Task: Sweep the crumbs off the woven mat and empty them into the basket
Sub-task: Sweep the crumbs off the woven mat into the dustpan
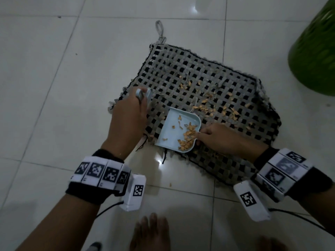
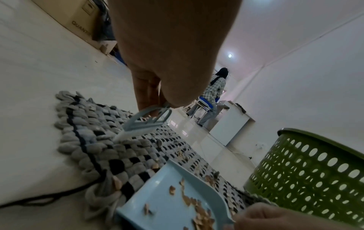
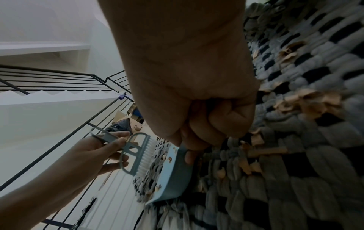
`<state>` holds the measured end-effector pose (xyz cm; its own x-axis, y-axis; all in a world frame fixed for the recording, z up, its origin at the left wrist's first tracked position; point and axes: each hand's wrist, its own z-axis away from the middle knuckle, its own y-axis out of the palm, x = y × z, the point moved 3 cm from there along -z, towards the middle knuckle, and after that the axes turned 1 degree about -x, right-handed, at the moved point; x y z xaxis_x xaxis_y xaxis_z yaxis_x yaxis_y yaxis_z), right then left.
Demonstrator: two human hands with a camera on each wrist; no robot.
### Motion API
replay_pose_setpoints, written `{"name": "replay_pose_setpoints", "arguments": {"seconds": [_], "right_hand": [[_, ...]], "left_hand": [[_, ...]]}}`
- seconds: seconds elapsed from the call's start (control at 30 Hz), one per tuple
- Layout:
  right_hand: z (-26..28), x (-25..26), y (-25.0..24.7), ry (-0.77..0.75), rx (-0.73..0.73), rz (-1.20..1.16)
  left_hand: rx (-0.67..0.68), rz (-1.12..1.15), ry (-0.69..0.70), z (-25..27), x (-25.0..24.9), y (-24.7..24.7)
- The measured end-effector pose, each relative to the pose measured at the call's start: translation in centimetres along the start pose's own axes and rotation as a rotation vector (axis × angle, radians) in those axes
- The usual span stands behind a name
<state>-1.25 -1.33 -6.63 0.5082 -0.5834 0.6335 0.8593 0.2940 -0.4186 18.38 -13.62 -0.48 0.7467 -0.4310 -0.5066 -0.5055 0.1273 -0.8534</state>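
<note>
Pale glossy floor tiles carry the grey-and-black woven fabric mat, and from the head view I judge the job roughly half done: a heap of tan crumbs sits in the light blue plastic dustpan, while many more lie scattered on the mat beyond its lip. My left hand grips the small grey-blue plastic hand brush over the mat's left edge. My right hand is curled round the dustpan's rear corner.

From the left wrist, the green perforated plastic basket stands just beyond the mat's far side; I cannot see into it from here.

From the right wrist, the brush's white bristles hang beside the pan's edge. Left to do, as I reckon: sweep in the rest, then tip the pan.
</note>
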Motion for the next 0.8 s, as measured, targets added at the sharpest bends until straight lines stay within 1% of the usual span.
{"name": "replay_pose_setpoints", "arguments": {"seconds": [0.1,0.2,0.27,0.3,0.37,0.43,0.53,0.6,0.67,0.73,0.8], "right_hand": [[0.3,-0.4,0.5,-0.004,-0.023,-0.018],[0.4,-0.7,0.9,-0.005,-0.021,-0.036],[0.4,-0.8,0.9,-0.005,-0.021,-0.039],[0.5,-0.9,0.9,0.001,-0.024,-0.038],[0.8,-1.1,0.6,0.006,-0.032,-0.025],[1.1,-1.3,0.1,0.019,-0.026,-0.015],[0.9,-0.9,-1.2,0.037,0.021,0.030],[0.6,-0.5,-2.2,0.046,0.056,0.077],[0.3,-0.3,-3.0,0.047,0.081,0.105],[0.0,-0.2,-3.5,0.053,0.091,0.142],[-0.1,-0.1,-3.6,0.056,0.094,0.187]], "left_hand": [[0.073,-0.098,0.105,0.4,-0.8,1.9],[0.165,-0.110,0.185,2.7,-2.8,3.6],[0.194,-0.102,0.218,3.8,-3.9,3.9],[0.190,-0.060,0.196,3.9,-4.1,3.6],[0.158,0.063,0.108,3.5,-3.9,2.3],[0.076,0.119,0.035,3.1,-3.0,0.2],[-0.037,0.037,-0.075,2.8,-0.3,-1.9],[-0.029,-0.026,-0.139,3.3,0.8,-2.0],[-0.015,-0.057,-0.142,4.1,0.7,-1.2],[-0.005,-0.073,-0.099,4.8,-0.3,0.0],[0.050,-0.123,-0.048,5.1,-1.6,1.5]]}}
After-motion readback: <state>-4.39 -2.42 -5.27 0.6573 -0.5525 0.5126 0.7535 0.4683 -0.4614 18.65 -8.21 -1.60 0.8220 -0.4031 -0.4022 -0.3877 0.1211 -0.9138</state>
